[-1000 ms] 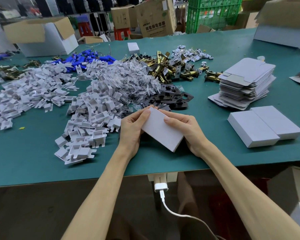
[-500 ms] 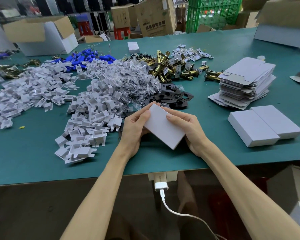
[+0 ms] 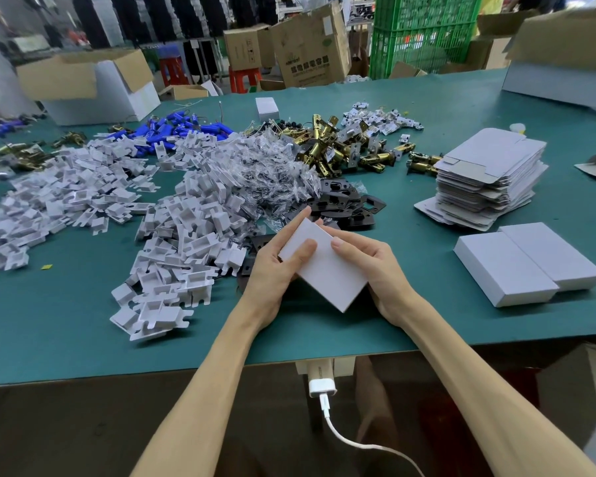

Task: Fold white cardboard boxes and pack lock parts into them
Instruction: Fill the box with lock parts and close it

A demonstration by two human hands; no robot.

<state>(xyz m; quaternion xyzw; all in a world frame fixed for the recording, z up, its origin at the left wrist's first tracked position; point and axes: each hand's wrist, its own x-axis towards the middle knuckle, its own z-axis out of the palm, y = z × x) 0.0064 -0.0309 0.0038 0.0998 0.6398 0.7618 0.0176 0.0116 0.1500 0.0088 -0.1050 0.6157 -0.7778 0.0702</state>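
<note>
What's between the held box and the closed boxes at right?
Head view: right hand gripping the held box, then bare table up to the closed boxes.

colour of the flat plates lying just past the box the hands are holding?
Black plates, with cut-out holes. Head view, the only one.

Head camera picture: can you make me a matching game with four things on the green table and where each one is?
Things
1. small white cardboard box
2. stack of flat white cardboard blanks
3. pile of brass metal latches
4. pile of blue plastic parts

Places
A. far left, near the open white carton
B. right side, lying flat, unfolded
C. gripped by left hand and right hand
D. far middle, beyond the black metal plates

Pairs: 1-C, 2-B, 3-D, 4-A
</note>
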